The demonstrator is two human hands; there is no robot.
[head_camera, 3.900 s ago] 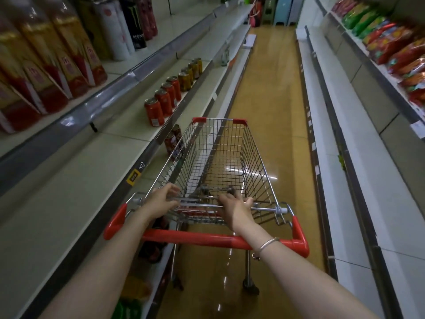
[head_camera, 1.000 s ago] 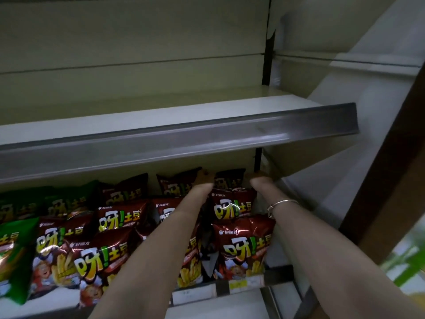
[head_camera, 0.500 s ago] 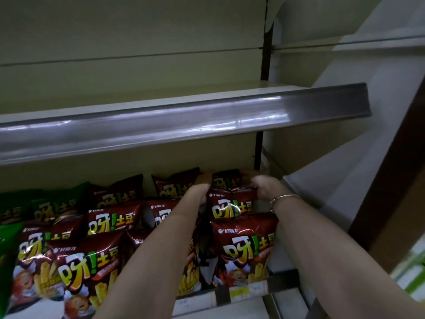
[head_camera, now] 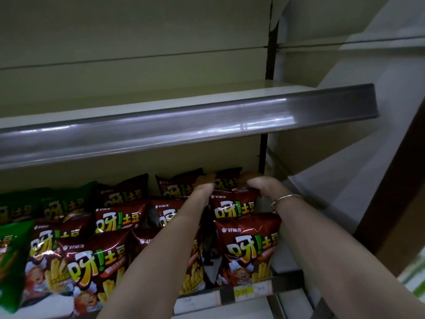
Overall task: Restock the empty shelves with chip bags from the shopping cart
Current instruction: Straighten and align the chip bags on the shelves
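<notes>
Both my arms reach under the upper shelf into the lower shelf's right end. My left hand [head_camera: 203, 187] and my right hand [head_camera: 259, 186] pinch the top corners of a dark red chip bag [head_camera: 234, 207] standing in the middle row. Behind it, another red bag [head_camera: 226, 178] leans on the back wall. A front red bag [head_camera: 249, 249] stands upright below my right wrist, which wears a silver bangle. More red bags [head_camera: 99, 263] fill the shelf to the left. The shopping cart is out of view.
The upper shelf [head_camera: 184, 125] with its grey price rail overhangs the bags and holds nothing visible. Green chip bags [head_camera: 11, 256] sit at the far left. The lower shelf's price rail [head_camera: 250, 290] carries labels. A brown end panel [head_camera: 391, 203] rises on the right.
Since 3.9 s ago I left the cart and turned to this shelf. Over the last second my hands drew back from the rear bag and closed on the middle-row bag's top.
</notes>
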